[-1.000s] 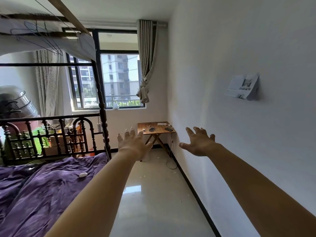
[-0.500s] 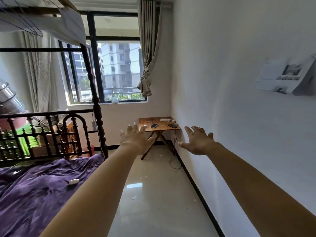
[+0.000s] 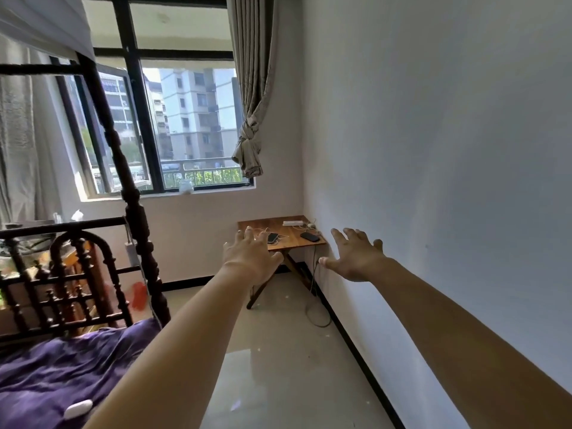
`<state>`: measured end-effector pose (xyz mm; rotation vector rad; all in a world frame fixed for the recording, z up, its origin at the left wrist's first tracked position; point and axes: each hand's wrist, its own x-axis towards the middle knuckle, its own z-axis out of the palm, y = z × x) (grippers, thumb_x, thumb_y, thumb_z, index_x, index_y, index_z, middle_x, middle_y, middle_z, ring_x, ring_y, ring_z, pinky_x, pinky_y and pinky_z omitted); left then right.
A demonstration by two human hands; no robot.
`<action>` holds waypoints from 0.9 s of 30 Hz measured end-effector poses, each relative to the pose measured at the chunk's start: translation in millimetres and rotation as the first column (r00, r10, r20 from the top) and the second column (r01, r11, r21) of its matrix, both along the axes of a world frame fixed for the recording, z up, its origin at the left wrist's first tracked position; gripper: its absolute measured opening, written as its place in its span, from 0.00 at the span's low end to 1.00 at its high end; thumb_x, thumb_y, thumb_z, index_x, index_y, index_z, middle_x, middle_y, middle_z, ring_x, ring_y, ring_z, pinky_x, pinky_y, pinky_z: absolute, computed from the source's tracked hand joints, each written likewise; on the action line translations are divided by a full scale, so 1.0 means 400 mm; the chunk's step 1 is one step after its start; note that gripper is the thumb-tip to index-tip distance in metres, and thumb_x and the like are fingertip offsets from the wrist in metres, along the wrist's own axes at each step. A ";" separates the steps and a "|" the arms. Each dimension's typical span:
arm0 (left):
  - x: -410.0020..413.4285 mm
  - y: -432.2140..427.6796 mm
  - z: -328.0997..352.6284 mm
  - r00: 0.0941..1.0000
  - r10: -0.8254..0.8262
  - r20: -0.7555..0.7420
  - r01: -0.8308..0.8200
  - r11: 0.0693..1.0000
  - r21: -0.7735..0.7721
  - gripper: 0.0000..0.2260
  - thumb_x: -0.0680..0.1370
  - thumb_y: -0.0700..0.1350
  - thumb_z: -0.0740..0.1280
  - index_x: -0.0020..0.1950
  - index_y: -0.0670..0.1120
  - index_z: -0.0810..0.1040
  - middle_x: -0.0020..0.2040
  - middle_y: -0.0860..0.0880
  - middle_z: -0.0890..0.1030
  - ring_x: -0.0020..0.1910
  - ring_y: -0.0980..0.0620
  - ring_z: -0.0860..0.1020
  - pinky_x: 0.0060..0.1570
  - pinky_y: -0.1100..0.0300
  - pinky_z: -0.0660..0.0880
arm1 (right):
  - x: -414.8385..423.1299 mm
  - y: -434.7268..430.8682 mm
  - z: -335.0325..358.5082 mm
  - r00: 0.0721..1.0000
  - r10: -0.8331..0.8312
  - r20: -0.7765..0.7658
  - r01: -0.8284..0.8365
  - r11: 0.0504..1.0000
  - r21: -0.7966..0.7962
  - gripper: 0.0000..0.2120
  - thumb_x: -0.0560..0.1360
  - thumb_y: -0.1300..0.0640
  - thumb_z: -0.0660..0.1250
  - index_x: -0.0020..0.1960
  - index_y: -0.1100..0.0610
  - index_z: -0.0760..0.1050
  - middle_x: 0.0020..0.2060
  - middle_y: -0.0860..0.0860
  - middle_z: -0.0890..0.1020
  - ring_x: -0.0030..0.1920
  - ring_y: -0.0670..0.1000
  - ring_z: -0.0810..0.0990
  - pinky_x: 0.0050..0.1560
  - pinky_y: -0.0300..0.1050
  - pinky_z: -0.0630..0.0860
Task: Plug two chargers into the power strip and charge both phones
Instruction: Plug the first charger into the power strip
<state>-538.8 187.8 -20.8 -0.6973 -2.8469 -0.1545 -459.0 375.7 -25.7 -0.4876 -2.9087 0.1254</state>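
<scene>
— In mid-air ahead of the person, how do the hands look?

— The left hand [image 3: 249, 258] and right hand [image 3: 356, 258] both reach forward, fingers spread wide, holding nothing.

— Where are the task's things?

— Well beyond them, on the wooden table [image 3: 257, 226] in the corner. The left phone [image 3: 273, 238] and right phone [image 3: 309, 236], 2 dark slabs, lie apart. The white power strip [image 3: 292, 223] lies at the back edge by the wall.

— And further out?

— A purple blanket [image 3: 62, 366] on the left and the window [image 3: 192, 125] behind.

Past your fingertips [image 3: 249, 238] sits a brown wood-grain table [image 3: 291, 243] — its power strip [image 3: 293, 223] white, both phones [image 3: 272, 237] [image 3: 309, 236] black. Left of them — plain purple bedding [image 3: 62, 366], dark bedframe [image 3: 136, 212].
</scene>
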 end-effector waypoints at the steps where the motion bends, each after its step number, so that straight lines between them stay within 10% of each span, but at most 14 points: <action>1: -0.057 0.027 -0.007 1.000 -0.002 0.002 0.002 1.000 -0.001 0.30 0.79 0.59 0.54 0.77 0.48 0.53 0.78 0.43 0.52 0.76 0.42 0.50 0.71 0.42 0.56 | -0.057 0.025 -0.007 1.000 -0.004 0.003 0.004 1.000 -0.004 0.37 0.76 0.38 0.57 0.77 0.52 0.44 0.77 0.54 0.52 0.76 0.56 0.49 0.70 0.62 0.51; 27: -1.443 0.624 -0.127 0.996 -0.015 0.088 0.015 1.000 -0.002 0.29 0.78 0.59 0.54 0.76 0.48 0.54 0.77 0.42 0.56 0.74 0.41 0.55 0.68 0.42 0.61 | -1.421 0.619 -0.131 0.995 -0.010 0.095 0.013 1.000 -0.025 0.36 0.76 0.40 0.58 0.76 0.53 0.47 0.77 0.55 0.52 0.75 0.56 0.49 0.71 0.63 0.51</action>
